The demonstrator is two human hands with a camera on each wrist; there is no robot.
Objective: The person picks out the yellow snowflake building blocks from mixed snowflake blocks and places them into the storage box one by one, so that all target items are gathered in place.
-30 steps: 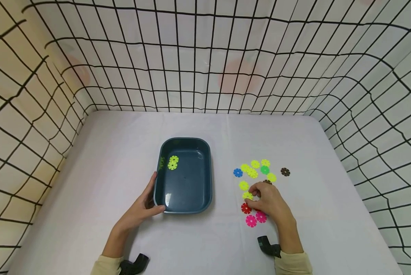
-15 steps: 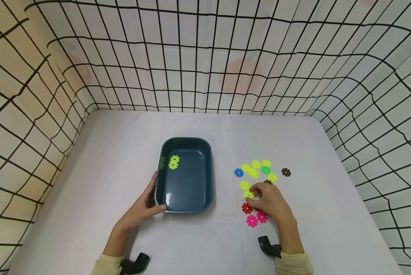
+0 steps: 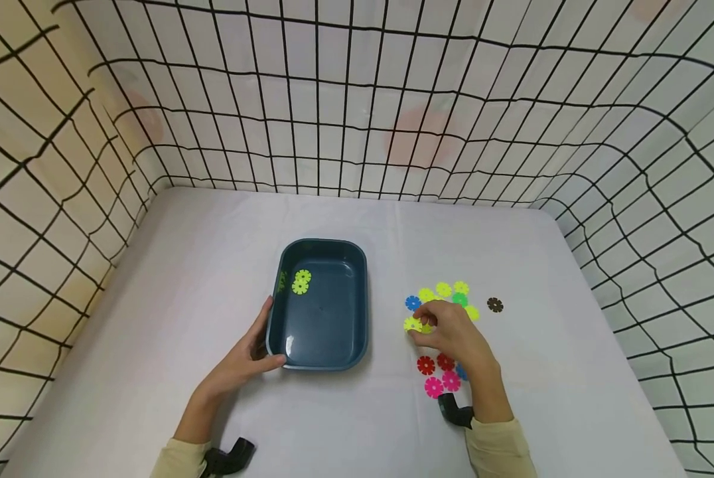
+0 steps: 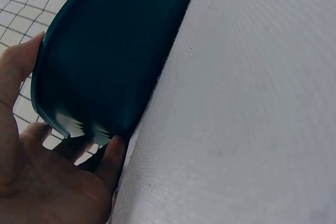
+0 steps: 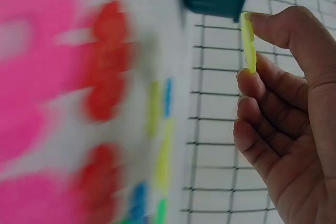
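Observation:
A dark teal plastic tray stands left of the table's middle, with two yellow notched discs lying in it. My left hand holds the tray's near left corner, thumb on the rim and fingers against the outer side; the left wrist view shows that grip on the tray up close. Between thumb and forefinger, my right hand pinches a yellow notched disc, raised off the cloth in the right wrist view. Below and behind this hand lie several loose discs, some of them hidden by it.
Red discs, pink discs, a blue disc, a green disc and a brown disc lie on the white cloth. Black wire mesh encloses the back and sides.
My right hand has lifted the yellow disc off the cloth and carried it left and slightly away from me, uncovering red and blue discs. My left hand and the tray have stayed in place.

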